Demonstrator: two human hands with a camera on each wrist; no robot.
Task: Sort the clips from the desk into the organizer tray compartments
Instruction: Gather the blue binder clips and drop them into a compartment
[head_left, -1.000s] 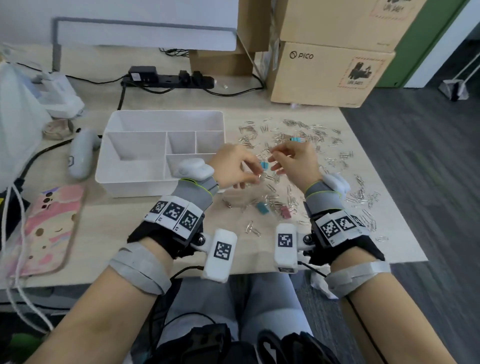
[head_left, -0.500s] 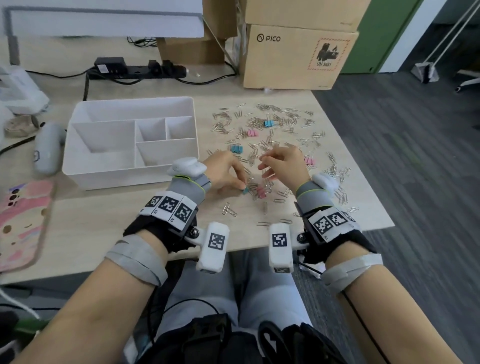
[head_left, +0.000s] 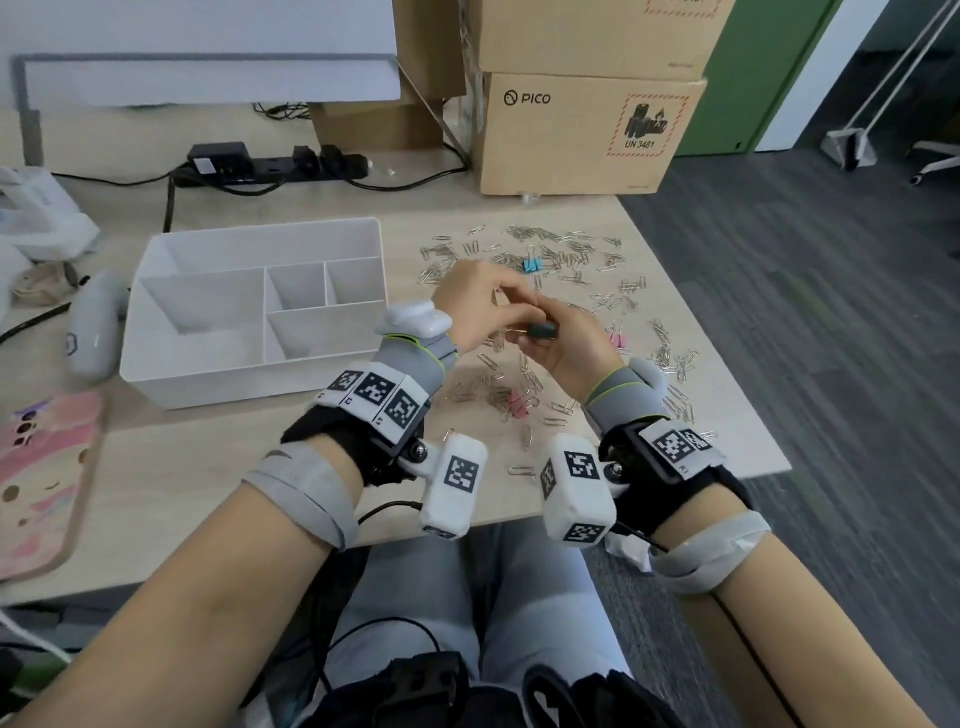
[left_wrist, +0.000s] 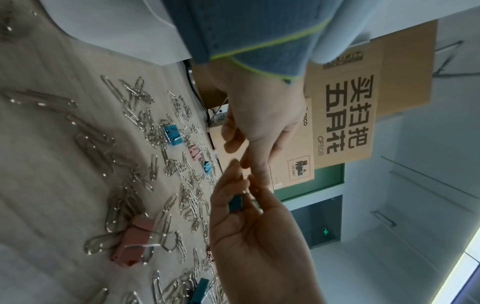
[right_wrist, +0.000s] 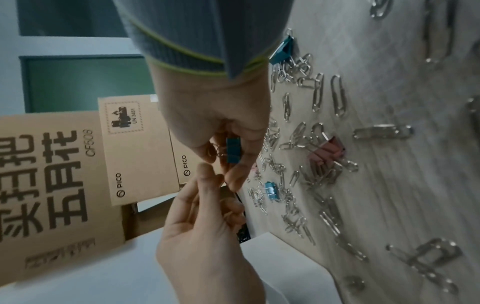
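Note:
Both hands meet just above the desk, right of the white organizer tray (head_left: 249, 387), whose compartments look empty. My right hand (head_left: 571, 353) pinches a dark blue binder clip (head_left: 543, 330) (left_wrist: 235, 203) (right_wrist: 233, 151) between thumb and fingers. My left hand (head_left: 483, 299) has its fingers curled, and its fingertips touch the right fingertips at the clip's wire end. Whether it grips the clip is hidden. Silver paper clips (head_left: 571, 249) lie scattered on the desk with a light blue binder clip (head_left: 532, 266) and pink ones (head_left: 517, 402) (head_left: 618, 340).
Cardboard boxes (head_left: 587, 135) and a power strip (head_left: 270, 169) stand at the back of the desk. A grey device (head_left: 96, 332) and a phone in a pink case (head_left: 41, 478) lie left of the tray. The desk's right edge (head_left: 701, 338) drops to the floor.
Both hands have risen off the desk and come together. Half a second ago the left fingers were at a blue clip on the desk; now a blue clip is in the right hand.

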